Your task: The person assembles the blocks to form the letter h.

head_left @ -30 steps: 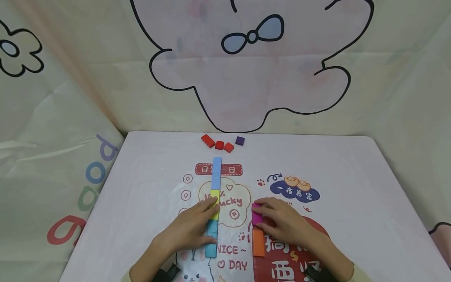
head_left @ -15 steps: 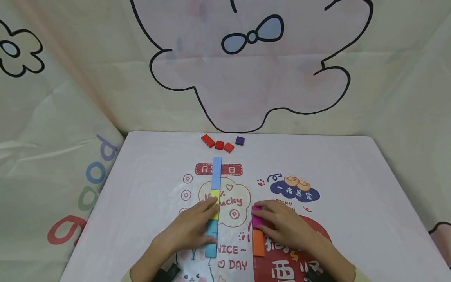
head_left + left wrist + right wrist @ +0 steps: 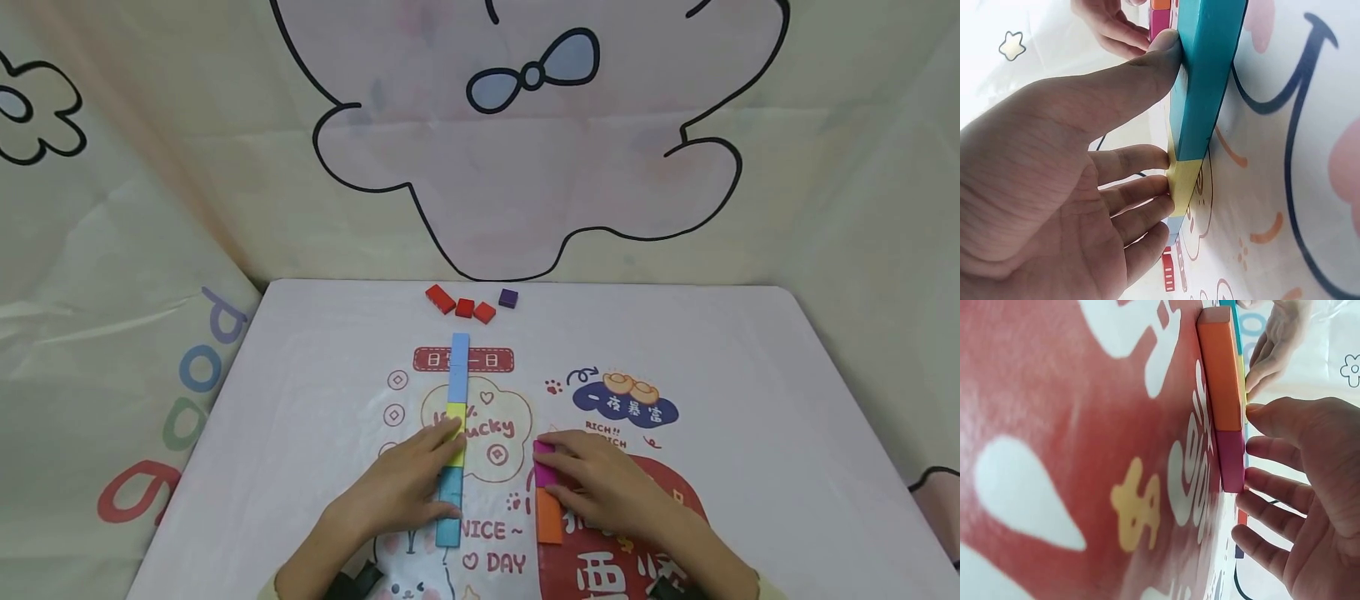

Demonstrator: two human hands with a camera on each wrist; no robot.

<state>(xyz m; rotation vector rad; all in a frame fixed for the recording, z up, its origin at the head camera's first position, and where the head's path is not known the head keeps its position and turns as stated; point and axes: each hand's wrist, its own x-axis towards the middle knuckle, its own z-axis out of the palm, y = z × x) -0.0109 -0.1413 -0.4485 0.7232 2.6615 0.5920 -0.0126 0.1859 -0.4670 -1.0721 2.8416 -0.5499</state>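
Note:
A straight row of coloured blocks lies on the table: light blue blocks (image 3: 458, 379) at the far end, a yellow block (image 3: 455, 411) in the middle and teal blocks (image 3: 450, 483) nearest the person. Across this row rests the left hand (image 3: 408, 483), its fingertips on the yellow part and its thumb on the teal, as the left wrist view confirms. To the right, a magenta block (image 3: 1231, 461) stands end to end with an orange block (image 3: 1221, 381). The right hand (image 3: 607, 479) lays extended fingertips on the magenta one, while its thumb touches the top near the orange end.
Beyond the row, near the table's back edge, sit three red blocks (image 3: 465, 308) and a dark purple block (image 3: 508, 298). The white tabletop (image 3: 322, 375) carries printed drawings and lettering. Patterned cloth (image 3: 247, 200) hangs behind and on both sides.
My right hand has shifted slightly toward the person, bringing the magenta block up against the orange one. The left hand and its row stay put; the head view has moved a little.

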